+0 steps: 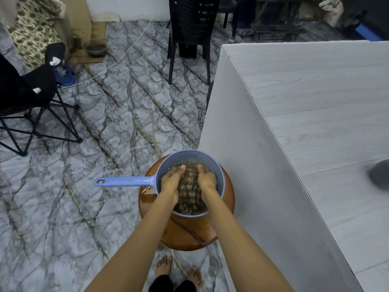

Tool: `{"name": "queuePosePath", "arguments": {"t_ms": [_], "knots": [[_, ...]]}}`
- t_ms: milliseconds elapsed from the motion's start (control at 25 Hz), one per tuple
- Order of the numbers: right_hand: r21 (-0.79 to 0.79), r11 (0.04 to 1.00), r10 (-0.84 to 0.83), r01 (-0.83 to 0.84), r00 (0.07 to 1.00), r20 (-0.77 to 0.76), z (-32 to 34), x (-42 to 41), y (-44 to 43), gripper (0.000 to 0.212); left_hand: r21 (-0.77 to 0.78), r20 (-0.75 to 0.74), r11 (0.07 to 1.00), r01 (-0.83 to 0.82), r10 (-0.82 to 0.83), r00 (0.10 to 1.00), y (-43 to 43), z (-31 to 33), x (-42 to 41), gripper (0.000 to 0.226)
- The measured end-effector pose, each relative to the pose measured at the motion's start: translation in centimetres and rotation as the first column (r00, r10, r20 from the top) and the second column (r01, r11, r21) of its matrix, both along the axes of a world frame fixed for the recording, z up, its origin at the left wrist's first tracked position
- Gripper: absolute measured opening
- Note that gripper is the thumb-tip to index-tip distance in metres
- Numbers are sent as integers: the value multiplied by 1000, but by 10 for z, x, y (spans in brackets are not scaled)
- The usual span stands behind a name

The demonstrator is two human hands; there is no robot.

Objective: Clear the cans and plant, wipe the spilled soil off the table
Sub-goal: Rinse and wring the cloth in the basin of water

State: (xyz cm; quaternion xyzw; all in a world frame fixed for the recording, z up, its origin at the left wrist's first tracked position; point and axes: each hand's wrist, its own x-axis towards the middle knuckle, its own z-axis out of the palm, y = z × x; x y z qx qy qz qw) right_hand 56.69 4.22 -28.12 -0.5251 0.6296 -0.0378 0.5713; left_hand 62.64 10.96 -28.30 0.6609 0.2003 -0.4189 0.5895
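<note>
Marbled grey floor [84,186] fills the left and centre of the frame. Pale grey wood-grain counter [315,112] takes the right side, top surface bare apart from a blurred dark grey shape [380,174] at the right edge, can't tell what it is. Black chairs [190,28] top centre, folding black chair [25,98] at left. Lower centre: round brown wooden stool [185,232], wet on top, just beside the counter's side panel. On the stool sits a blue plastic bowl with a long handle [124,182], handle pointing left. Inside it, murky water and a sodden brown-and-cream patterned cloth [189,190], bunched up, bits of debris floating round it. Left hand [171,180] and right hand [207,179] are both in the bowl, fingers curled and pressed onto the cloth from either side, fingertips partly under water. Bare feet [179,270] on the floor, bottom centre.
</note>
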Motion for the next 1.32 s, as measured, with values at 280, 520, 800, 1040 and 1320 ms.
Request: {"name": "queuePosePath", "arguments": {"t_ms": [280,520,800,1040,1320], "knots": [[-50,988,146,-144,989,33,-3,4,9,48,222,65,975,-18,3,998,0,3,-5,45],[73,993,79,-89,989,129,1,5,12,56,150,163,981,119,-144,976,0,-2,-7,50],[-6,1000,25,-25,997,-73,9,8,5,39,301,119,947,111,-153,981,0,-2,-6,53],[-222,911,355,-348,935,-10,8,-5,13,52,13,-196,995,-95,96,976,-3,-2,2,45],[-112,948,303,-297,953,33,10,-6,8,46,-38,-235,994,-98,87,968,0,-7,3,56]]}}
